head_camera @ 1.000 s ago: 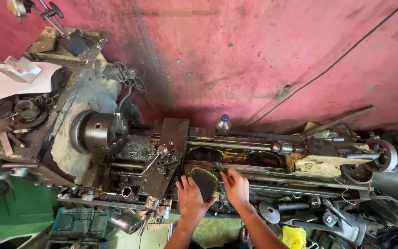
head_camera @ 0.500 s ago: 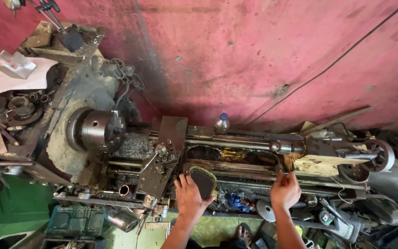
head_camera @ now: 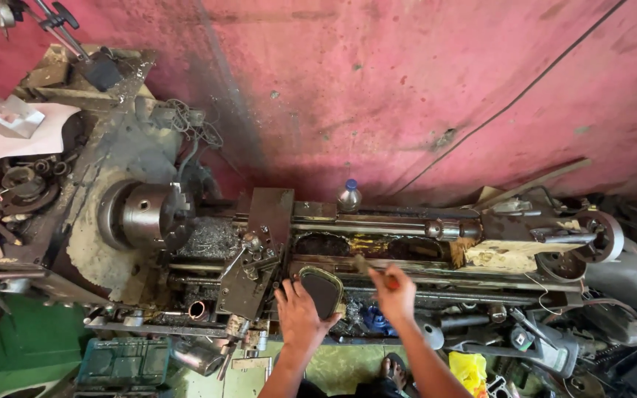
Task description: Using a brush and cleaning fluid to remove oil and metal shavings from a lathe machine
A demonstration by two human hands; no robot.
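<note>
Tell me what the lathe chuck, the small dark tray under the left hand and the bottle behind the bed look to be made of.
Chuck: bare metal, probably steel, with a dull grey sheen and worn jaws.
Tray: hard to tell; black inside with a pale greenish rim, perhaps plastic or painted metal. The left hand rests against it.
Bottle: likely clear plastic, translucent body and blue cap.

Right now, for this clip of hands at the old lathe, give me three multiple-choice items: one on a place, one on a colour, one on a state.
1. Where is the left hand?
A. on the chuck
B. at the dark oval tin
C. on the wall

2. What colour is the wall?
A. red-pink
B. white
C. blue

3. What does the right hand do?
A. hangs empty
B. grips a slim tool
C. rests flat on the floor

Key: 1 B, its fingers touch the dark oval tin; 2 A, red-pink paint behind the lathe; 3 B, the slim tool juts from the fist.
</note>
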